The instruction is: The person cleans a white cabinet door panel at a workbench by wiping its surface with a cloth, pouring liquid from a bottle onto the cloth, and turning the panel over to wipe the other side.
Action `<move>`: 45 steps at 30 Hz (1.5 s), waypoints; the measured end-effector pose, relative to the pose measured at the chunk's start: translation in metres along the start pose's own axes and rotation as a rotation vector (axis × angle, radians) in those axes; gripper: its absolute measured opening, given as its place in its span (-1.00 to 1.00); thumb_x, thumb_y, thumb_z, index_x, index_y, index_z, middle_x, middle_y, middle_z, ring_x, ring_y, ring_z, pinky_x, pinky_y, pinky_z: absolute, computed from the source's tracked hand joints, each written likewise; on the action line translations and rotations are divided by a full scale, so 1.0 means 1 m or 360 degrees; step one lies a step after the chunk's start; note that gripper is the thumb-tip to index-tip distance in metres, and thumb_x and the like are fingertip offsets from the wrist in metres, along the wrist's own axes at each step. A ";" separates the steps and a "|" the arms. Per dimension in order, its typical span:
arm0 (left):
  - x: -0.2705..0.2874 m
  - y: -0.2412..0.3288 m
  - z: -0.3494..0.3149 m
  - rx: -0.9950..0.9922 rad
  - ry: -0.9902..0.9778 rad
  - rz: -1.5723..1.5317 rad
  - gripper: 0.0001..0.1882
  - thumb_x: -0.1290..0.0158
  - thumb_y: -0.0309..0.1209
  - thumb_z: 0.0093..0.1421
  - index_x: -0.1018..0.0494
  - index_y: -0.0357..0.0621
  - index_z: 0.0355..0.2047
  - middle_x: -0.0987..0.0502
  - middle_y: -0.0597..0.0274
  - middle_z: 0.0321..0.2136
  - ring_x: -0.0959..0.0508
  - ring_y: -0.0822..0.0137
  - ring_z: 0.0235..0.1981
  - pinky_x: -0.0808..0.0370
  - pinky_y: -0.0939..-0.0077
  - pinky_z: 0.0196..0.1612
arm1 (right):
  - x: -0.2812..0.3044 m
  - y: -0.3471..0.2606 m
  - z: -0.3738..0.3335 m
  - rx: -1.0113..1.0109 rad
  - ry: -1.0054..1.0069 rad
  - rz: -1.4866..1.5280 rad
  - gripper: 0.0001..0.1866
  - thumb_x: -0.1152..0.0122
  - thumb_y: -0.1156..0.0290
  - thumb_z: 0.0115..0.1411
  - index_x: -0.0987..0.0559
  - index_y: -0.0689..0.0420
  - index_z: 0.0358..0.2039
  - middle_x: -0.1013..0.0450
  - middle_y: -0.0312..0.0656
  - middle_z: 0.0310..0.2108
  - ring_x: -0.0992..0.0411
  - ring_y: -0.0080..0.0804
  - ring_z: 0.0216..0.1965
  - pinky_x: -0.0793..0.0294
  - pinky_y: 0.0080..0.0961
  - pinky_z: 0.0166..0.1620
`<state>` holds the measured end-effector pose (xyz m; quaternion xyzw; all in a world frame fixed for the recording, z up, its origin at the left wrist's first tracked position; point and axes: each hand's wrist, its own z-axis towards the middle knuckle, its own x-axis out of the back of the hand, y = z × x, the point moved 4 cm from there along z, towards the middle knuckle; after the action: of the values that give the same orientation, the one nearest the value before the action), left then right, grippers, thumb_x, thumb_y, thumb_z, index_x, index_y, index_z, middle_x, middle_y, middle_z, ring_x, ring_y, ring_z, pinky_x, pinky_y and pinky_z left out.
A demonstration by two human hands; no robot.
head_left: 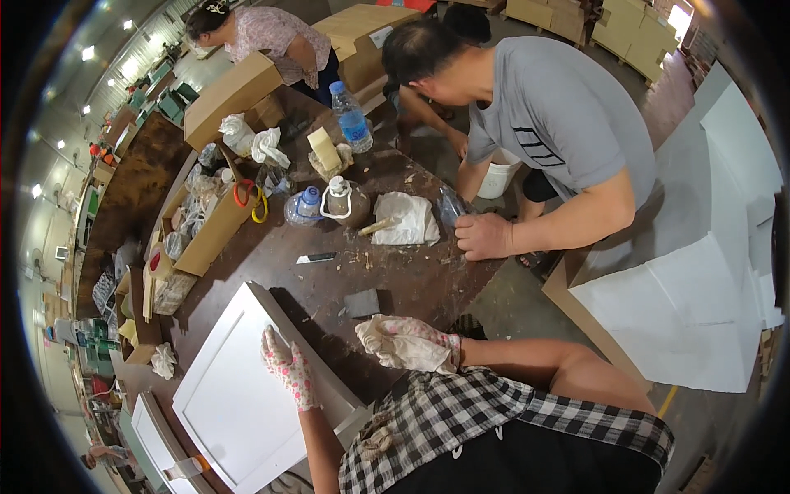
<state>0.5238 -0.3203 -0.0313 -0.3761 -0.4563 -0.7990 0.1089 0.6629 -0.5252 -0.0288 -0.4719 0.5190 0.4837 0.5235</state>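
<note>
A white cabinet door (pixel 239 379) with a recessed middle lies tilted at the front left of the brown table. My left hand (pixel 290 370), in a white glove with pink dots, rests on its raised side with the fingers stretched and apart. In a matching glove, my right hand (pixel 436 342) grips a crumpled off-white rag (pixel 391 342), which hides part of the fingers. Just beyond the rag lies a dark grey block (pixel 361 304). A utility knife (pixel 316 258) is farther off on the tabletop.
Bottles (pixel 351 119), a jug (pixel 346 204) and a white cloth (pixel 406 219) stand or lie on the table (pixel 271 255). A cardboard box of supplies (pixel 206 239) is at left. A co-worker (pixel 568 123) leans in at the far right. Large white sheets (pixel 683 305) stand at right.
</note>
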 end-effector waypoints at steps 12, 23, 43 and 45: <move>-0.003 -0.005 0.000 -0.0023 0.0045 -0.0143 -0.37 0.00 -0.54 0.04 -0.19 -0.12 0.18 -0.18 0.05 0.17 -0.12 0.12 0.21 0.00 0.26 0.24 | 0.010 -0.029 0.010 -0.0036 0.0029 -0.0034 -0.64 0.13 0.36 0.27 -0.30 0.28 0.02 -0.38 -0.20 -0.25 -0.39 -0.50 -0.29 -0.45 -0.55 -0.34; -0.003 -0.004 -0.004 0.0008 0.0052 -0.0031 -0.37 0.01 -0.57 0.06 -0.15 -0.21 0.18 -0.14 0.02 0.18 -0.10 0.15 0.23 0.01 0.30 0.25 | 0.015 -0.038 0.031 -0.0146 0.0004 -0.0066 -0.66 0.17 0.32 0.29 -0.33 0.25 -0.01 -0.41 -0.21 -0.28 -0.43 -0.55 -0.36 -0.48 -0.61 -0.39; 0.002 0.013 -0.005 0.0109 -0.0013 0.0245 -0.31 -0.02 -0.55 0.01 -0.14 -0.14 0.20 -0.14 0.04 0.19 -0.08 0.10 0.23 0.04 0.24 0.25 | 0.021 -0.048 0.037 -0.0159 0.0120 -0.0006 -0.66 0.22 0.32 0.31 -0.32 0.25 -0.01 -0.40 -0.20 -0.28 -0.42 -0.52 -0.36 -0.48 -0.58 -0.36; 0.002 0.013 -0.005 0.0119 0.0016 0.0167 -0.29 -0.03 -0.58 -0.03 -0.14 -0.14 0.20 -0.15 0.03 0.18 -0.09 0.09 0.23 0.04 0.23 0.25 | 0.023 -0.047 0.036 -0.0175 0.0123 0.0006 -0.66 0.23 0.32 0.31 -0.32 0.25 0.00 -0.41 -0.20 -0.27 -0.43 -0.51 -0.35 -0.48 -0.57 -0.36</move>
<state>0.5268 -0.3313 -0.0229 -0.3912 -0.4649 -0.7766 0.1668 0.7126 -0.4926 -0.0518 -0.5172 0.5123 0.4940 0.4754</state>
